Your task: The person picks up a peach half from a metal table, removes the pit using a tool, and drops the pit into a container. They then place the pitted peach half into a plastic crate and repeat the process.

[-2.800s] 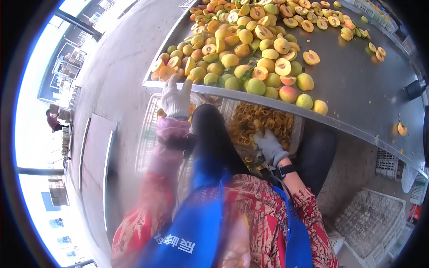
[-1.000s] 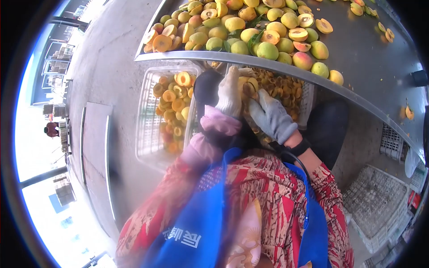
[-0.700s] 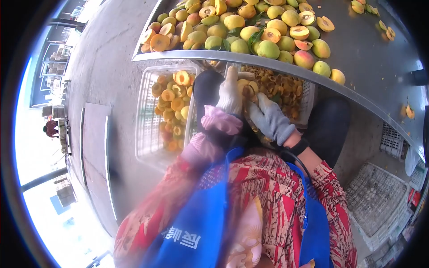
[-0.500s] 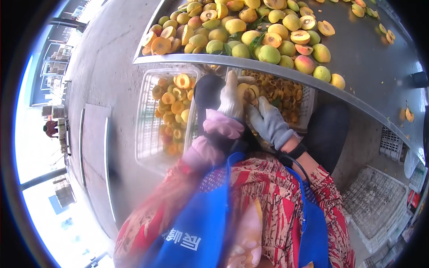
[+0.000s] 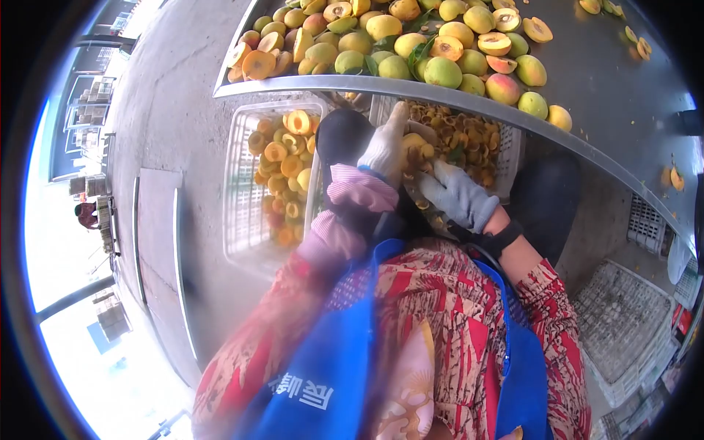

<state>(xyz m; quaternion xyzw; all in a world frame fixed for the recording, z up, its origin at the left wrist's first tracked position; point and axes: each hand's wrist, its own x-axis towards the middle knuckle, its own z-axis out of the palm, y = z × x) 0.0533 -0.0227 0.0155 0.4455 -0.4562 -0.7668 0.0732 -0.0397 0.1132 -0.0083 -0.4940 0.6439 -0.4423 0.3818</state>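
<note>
My left hand, in a whitish work glove, is closed around a yellow peach just below the tray's front edge. Close on its right is my right hand, in a grey-white glove, with its fingers curled in beside the fruit. Whatever the right fingers grip is too small and blurred to make out. Beneath both hands stands a crate with many small orange-brown fruit pieces. By my left knee, a white plastic basket holds peach halves.
A metal tray spans the top, its raised rim towards me. Whole and halved peaches with some leaves heap on it. Stacked crates stand at lower right. A person is far off left, beyond concrete floor.
My right hand has moved slightly right and down, and the fruit between the hands has turned. The view has shifted a little. My left hand keeps its hold.
</note>
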